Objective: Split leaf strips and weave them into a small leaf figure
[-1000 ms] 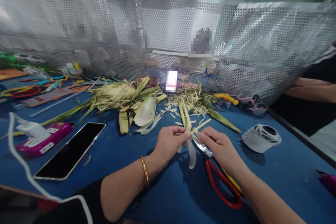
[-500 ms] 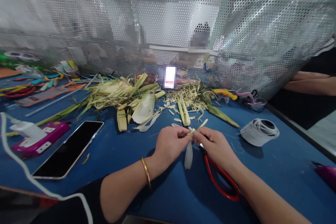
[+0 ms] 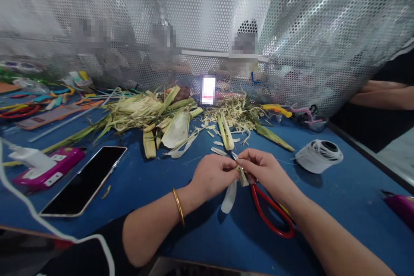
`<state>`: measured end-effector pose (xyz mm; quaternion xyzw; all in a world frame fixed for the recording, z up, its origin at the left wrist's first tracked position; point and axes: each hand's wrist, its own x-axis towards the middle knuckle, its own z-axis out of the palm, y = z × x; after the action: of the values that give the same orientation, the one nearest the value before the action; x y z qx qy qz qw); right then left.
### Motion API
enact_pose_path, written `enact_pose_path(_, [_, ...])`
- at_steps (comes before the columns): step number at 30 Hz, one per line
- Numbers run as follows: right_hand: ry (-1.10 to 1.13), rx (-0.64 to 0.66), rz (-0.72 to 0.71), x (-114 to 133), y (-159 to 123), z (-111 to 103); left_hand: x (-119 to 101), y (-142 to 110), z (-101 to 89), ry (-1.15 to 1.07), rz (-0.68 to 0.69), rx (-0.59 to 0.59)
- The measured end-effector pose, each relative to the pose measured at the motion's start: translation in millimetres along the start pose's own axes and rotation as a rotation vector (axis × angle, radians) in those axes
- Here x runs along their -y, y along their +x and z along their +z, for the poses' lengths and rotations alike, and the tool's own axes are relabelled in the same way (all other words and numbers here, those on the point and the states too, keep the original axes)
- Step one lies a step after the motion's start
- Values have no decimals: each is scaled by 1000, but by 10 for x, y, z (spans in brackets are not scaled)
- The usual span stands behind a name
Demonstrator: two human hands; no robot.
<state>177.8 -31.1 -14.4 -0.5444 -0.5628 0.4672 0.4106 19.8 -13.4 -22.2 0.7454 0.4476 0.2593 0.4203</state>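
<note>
My left hand (image 3: 216, 176) and my right hand (image 3: 265, 171) meet over the table, fingertips pinched together on a small pale strip of plant husk (image 3: 242, 177). A thin whitish piece of husk (image 3: 229, 198) hangs below my left fingers. Under my right hand are red-handled scissors (image 3: 273, 217); their blades pass beneath the fingers, with a metal tip showing just beyond them. Whether the scissors rest wholly on the table I cannot tell. Just past my fingertips lies a split green-white stalk (image 3: 225, 133), with cut husk slivers (image 3: 219, 151) beside it.
Heaped leaves and husks (image 3: 139, 114) lie at the back, beside a pile of shreds (image 3: 237, 114). A spool of white thread (image 3: 318, 155) stands right. On the left are a phone (image 3: 86, 181), a purple power strip (image 3: 53, 168) and a white cable (image 3: 61, 233). A perforated silvery sheet (image 3: 213, 17) hangs behind.
The strip between my fingertips now points downward, and the whitish piece has swung slightly left. A scissor tip shows beyond my fingers. The whole view has shifted a little.
</note>
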Motion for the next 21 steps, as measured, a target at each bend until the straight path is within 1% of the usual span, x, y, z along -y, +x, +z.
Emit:
enact_pose_path(3, [26,-27,11,9,5,-29,-2,2,1,-58,9,57])
enact_pose_path(7, [106,-104,6,13,30,-69,-50,-17,-8,-252,-51,233])
enact_pose_path(10, [234,-169,38,-7,57,-86,-109,-38,-32,-348,-96,317])
enact_pose_path(13, [326,-207,88,-18,76,-96,-152,-49,-64,-442,-127,331])
enact_pose_path(16, [319,-211,100,-13,79,-97,-157,-46,-81,-492,-168,309])
enact_pose_path(21, [352,-212,69,-22,63,-50,-114,-33,-48,-394,-203,205])
